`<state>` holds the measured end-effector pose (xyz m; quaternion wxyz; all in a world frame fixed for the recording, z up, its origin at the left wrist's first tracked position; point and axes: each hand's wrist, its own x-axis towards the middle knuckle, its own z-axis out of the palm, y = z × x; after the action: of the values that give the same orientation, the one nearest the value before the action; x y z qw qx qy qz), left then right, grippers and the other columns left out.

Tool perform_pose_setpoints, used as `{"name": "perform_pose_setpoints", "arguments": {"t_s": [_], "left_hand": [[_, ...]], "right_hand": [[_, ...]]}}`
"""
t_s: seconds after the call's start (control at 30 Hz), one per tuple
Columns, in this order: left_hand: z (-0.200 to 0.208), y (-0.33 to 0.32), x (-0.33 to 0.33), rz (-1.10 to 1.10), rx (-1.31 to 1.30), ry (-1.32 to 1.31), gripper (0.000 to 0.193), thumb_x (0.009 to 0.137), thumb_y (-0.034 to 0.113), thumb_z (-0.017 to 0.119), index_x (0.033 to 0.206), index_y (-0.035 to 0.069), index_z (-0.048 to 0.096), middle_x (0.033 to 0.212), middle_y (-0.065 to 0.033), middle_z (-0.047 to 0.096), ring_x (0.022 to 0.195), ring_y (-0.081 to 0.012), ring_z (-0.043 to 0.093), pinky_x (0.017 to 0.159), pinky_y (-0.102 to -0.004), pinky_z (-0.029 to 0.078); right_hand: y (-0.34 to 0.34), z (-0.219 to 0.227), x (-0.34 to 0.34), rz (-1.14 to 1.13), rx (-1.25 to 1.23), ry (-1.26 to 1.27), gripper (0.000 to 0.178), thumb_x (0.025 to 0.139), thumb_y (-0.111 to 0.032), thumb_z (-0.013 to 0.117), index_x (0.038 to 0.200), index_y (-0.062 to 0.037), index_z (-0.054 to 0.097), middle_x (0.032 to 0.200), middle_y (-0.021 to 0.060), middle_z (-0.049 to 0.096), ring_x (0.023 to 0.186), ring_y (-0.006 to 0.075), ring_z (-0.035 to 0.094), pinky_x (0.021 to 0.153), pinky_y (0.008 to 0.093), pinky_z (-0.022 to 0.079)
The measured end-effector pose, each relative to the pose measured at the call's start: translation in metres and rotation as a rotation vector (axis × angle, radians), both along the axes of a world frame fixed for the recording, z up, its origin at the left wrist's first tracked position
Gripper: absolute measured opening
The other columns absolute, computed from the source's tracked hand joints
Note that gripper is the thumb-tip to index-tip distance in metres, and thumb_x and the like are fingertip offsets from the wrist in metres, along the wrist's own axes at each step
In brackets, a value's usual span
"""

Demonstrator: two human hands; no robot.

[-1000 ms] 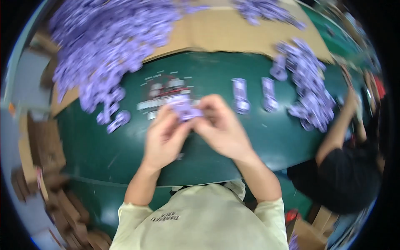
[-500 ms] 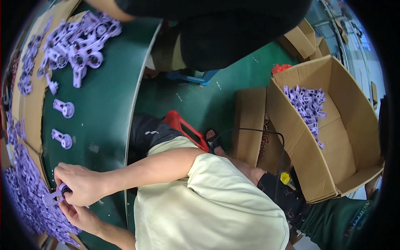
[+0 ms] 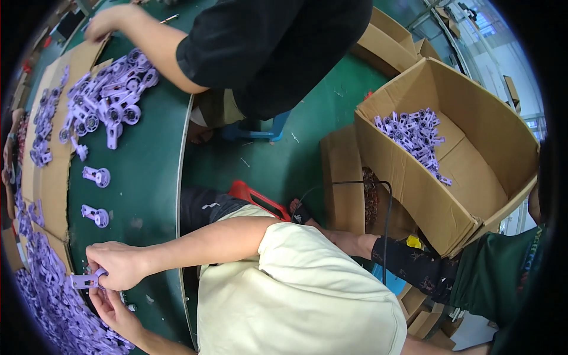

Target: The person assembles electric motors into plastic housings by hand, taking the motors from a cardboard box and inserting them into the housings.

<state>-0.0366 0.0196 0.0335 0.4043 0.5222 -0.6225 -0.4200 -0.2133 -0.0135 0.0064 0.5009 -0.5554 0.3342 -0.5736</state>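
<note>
My right hand (image 3: 118, 265) is closed around the ring end of a purple plastic part (image 3: 86, 281). The part's flat, slotted arm sticks out to the left from my fingers. Just below, my left hand (image 3: 117, 312) has its fingers bent up against the underside of the same part, and its fingertips are partly hidden. Two similar purple parts with round black-centred ends, an upper one (image 3: 96, 176) and a lower one (image 3: 95, 216), lie apart on the green table (image 3: 139, 195). A large heap of purple pieces (image 3: 56, 302) spreads left of my hands.
Cardboard (image 3: 50, 177) borders the table's left side. Another pile of purple parts (image 3: 109, 97) lies farther up, beside a co-worker in black (image 3: 254, 53). A large carton (image 3: 414, 195) with purple parts stands at right, near another person's dark green shirt (image 3: 497, 272) and a red stool (image 3: 254, 195).
The purple part in my hands has turned from slanted to nearly level. The co-worker's arm now reaches out over the table's far end. The whole view has shifted a little.
</note>
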Motion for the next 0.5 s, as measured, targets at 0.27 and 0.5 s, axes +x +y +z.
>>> {"name": "perform_pose_setpoints", "arguments": {"t_s": [0.27,0.5], "left_hand": [[-0.017,-0.008,0.045,-0.152,0.077,0.102,0.038,0.100,0.009,0.054,0.135,-0.003,0.043,0.127,-0.0138,0.055,0.115,-0.0184,0.055,0.098,-0.0305,0.044],[-0.020,-0.034,0.059,-0.211,-0.095,-0.139,0.029,0.099,0.008,0.051,0.127,0.000,0.048,0.128,-0.0114,0.057,0.103,-0.0150,0.058,0.088,-0.0262,0.048]], "right_hand": [[0.019,-0.004,0.008,0.128,-0.001,0.052,0.028,0.081,-0.021,0.070,0.090,0.0018,0.057,0.093,0.0193,0.062,0.078,0.0308,0.065,0.068,0.0408,0.051],[0.051,-0.024,0.006,-0.297,-0.050,0.259,0.023,0.084,-0.019,0.065,0.095,-0.0008,0.055,0.094,0.0178,0.058,0.088,0.0369,0.059,0.077,0.0430,0.049]]}}
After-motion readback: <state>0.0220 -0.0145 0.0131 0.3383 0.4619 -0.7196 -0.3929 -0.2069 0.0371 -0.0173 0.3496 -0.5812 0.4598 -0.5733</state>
